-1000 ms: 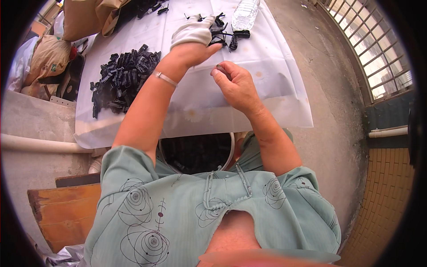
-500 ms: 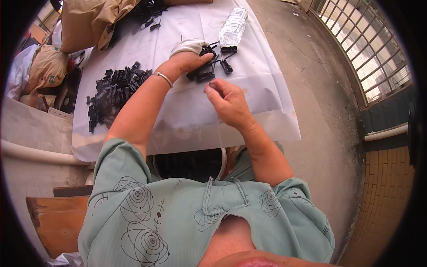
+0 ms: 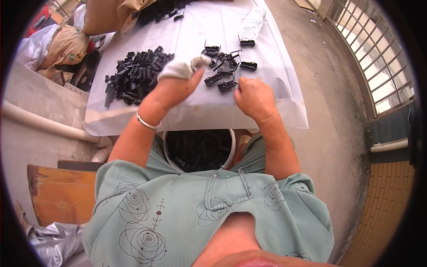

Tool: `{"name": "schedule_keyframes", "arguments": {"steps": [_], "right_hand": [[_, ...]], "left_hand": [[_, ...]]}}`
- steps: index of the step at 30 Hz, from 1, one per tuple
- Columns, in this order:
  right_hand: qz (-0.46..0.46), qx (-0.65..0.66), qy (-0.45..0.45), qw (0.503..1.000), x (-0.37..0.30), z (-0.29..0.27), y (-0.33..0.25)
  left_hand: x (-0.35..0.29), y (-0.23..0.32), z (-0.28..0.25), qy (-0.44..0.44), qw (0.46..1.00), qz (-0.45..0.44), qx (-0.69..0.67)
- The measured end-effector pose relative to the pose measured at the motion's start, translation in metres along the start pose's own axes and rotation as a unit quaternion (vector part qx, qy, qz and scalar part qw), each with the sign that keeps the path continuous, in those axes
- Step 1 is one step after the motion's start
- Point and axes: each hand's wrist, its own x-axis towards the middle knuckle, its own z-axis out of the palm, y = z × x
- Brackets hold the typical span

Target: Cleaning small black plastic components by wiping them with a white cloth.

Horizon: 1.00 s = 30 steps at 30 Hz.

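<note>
My left hand [image 3: 180,84], its fingers in a whitish glove, hovers between a large heap of black plastic parts [image 3: 138,73] and a smaller loose group of black parts with thin wire-like arms [image 3: 227,62]. The thumb stands away from the gloved fingers, which are slightly blurred; nothing shows in them. At the near edge of the small group, my right hand [image 3: 255,99] is bare and closed. Its fingertips pinch the thin arm of a black plastic part [image 3: 226,86] lying on the white sheet [image 3: 200,107].
A clear plastic bottle [image 3: 252,24] lies at the far right of the table. Brown sacks [image 3: 104,15] and more black parts stand at the back left. Below the table's near edge, a white-rimmed bucket [image 3: 232,149] holds black parts. A barred window [image 3: 369,49] is at right.
My left hand has drawn back leftward off the small group, which now lies uncovered and spread out. My right hand has moved right and taken hold of a part. The view has shifted.
</note>
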Motion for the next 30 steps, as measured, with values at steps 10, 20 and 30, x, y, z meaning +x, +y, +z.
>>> {"name": "schedule_keyframes", "arguments": {"steps": [10,20,30], "right_hand": [[0.009,0.144,0.253,0.957,0.005,-0.002,0.006],[-0.037,0.338,0.237,0.91,0.012,-0.009,-0.011],[-0.148,0.387,-0.177,0.893,-0.022,-0.016,-0.059]], "left_hand": [[-0.067,-0.005,0.05,0.087,0.991,0.005,-0.103],[-0.068,0.016,0.023,0.164,0.975,0.061,-0.138],[-0.121,0.042,-0.034,0.151,0.977,0.108,-0.102]]}}
